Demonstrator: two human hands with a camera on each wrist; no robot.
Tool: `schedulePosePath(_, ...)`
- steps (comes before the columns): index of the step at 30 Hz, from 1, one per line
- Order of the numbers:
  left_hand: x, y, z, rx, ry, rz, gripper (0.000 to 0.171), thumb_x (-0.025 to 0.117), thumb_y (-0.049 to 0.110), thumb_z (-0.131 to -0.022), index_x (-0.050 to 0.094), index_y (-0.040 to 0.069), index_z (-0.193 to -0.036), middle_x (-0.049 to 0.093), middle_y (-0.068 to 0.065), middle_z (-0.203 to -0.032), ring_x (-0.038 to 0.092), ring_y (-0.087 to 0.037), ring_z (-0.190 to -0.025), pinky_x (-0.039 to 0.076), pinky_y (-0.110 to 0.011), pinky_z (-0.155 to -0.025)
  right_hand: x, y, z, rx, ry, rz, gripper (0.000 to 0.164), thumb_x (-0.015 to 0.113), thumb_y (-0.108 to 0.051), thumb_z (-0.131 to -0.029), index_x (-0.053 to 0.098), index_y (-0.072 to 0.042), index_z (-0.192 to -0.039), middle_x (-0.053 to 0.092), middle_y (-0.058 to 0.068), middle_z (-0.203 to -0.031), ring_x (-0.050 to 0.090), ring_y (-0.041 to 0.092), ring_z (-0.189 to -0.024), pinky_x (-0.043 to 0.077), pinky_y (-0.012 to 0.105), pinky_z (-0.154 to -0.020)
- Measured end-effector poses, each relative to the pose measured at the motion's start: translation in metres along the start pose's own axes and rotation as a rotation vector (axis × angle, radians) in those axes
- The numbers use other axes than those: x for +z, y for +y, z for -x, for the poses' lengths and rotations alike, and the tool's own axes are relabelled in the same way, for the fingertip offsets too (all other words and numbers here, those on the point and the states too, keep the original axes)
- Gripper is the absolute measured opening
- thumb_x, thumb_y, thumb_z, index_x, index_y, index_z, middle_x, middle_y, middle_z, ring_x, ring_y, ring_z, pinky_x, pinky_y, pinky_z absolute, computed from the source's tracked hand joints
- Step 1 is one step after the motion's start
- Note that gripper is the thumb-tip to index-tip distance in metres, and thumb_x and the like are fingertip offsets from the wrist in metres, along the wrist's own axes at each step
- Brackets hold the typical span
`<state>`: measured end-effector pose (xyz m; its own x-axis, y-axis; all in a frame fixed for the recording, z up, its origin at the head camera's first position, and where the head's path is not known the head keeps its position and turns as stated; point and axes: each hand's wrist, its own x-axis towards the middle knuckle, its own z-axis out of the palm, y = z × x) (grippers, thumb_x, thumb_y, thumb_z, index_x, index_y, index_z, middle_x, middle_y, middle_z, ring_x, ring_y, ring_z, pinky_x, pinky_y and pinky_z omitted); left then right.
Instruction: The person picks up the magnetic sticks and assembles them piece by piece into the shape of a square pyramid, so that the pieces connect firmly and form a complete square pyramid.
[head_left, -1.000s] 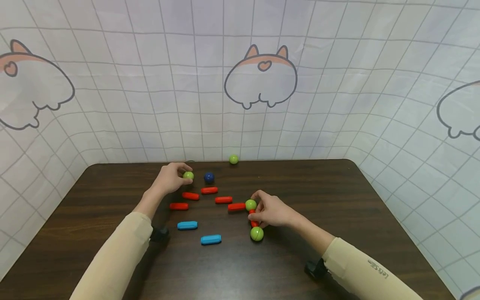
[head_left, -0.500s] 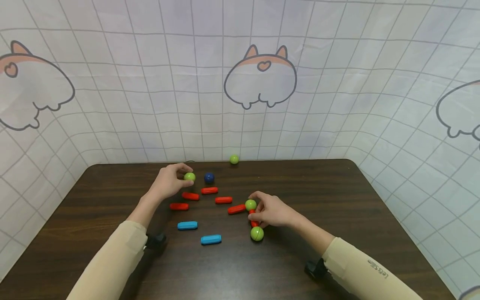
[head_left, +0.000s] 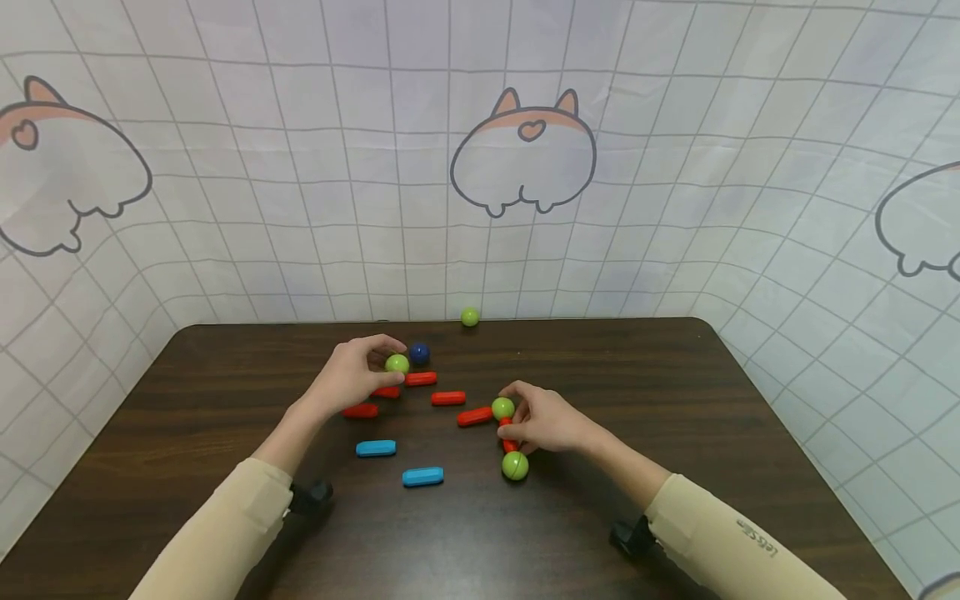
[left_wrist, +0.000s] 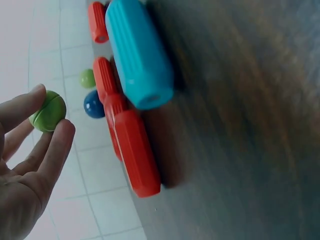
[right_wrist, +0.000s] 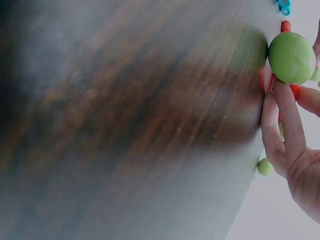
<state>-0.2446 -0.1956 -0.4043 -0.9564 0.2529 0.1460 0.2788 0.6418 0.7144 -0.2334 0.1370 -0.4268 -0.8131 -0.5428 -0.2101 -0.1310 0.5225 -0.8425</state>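
In the head view my left hand (head_left: 352, 375) pinches a green ball (head_left: 397, 364) between thumb and fingers. The left wrist view shows this grooved ball (left_wrist: 48, 111) raised at the fingertips. A dark blue ball (head_left: 420, 353) lies just beyond it. Towards the right, my right hand (head_left: 551, 421) grips a red rod (head_left: 507, 433), partly covered by the fingers. One green ball (head_left: 503, 407) sits at the rod's far end, and another green ball (head_left: 515, 466) at its near end. Another red rod (head_left: 475, 417) points at the far ball; whether they are joined I cannot tell.
Several loose red rods lie around the left hand, including one red rod (head_left: 448, 398) between the hands. Two blue rods (head_left: 376, 448) lie nearer on the dark wooden table (head_left: 637, 367). A green ball (head_left: 470, 317) sits at the back edge, before a white gridded curtain (head_left: 390, 208).
My left hand has moved right and slightly nearer with the green ball. The red rod left of the right hand has tilted a little. The right hand has stayed in place.
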Motion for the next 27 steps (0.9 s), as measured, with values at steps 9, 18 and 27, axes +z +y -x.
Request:
schedulePosePath(9,0.014,0.011,0.007,0.039,-0.056,0.029,0.034,0.083,0.009,-0.088,0.069,0.005,-0.12,0.072,-0.001,-0.106,0.069,-0.02,-0.096,0.056,-0.04,-0.081,0.0,0.001,0.001,0.003,0.017,-0.009,0.057,0.076,-0.008,-0.094,0.047,0.003,-0.141,0.064,0.014,-0.094,0.071,0.024,-0.069,0.061,0.036,-0.065)
schedulePosePath(18,0.028,0.019,0.009,0.034,-0.132,0.022,0.031,0.086,0.011,-0.086,0.072,0.012,-0.113,0.071,0.003,-0.107,0.068,-0.019,-0.094,0.056,-0.037,-0.077,-0.001,0.001,0.001,-0.003,0.017,-0.011,0.057,0.076,-0.008,-0.093,0.047,0.004,-0.141,0.064,0.014,-0.093,0.071,0.025,-0.068,0.061,0.036,-0.065)
schedulePosePath(27,0.041,0.019,0.009,0.055,-0.179,-0.012,0.027,0.088,0.013,-0.083,0.071,0.015,-0.103,0.07,0.006,-0.096,0.065,-0.018,-0.087,0.054,-0.035,-0.076,-0.001,0.002,0.0,-0.002,0.015,-0.022,0.057,0.077,-0.008,-0.093,0.047,0.004,-0.14,0.064,0.014,-0.094,0.071,0.025,-0.068,0.061,0.037,-0.064)
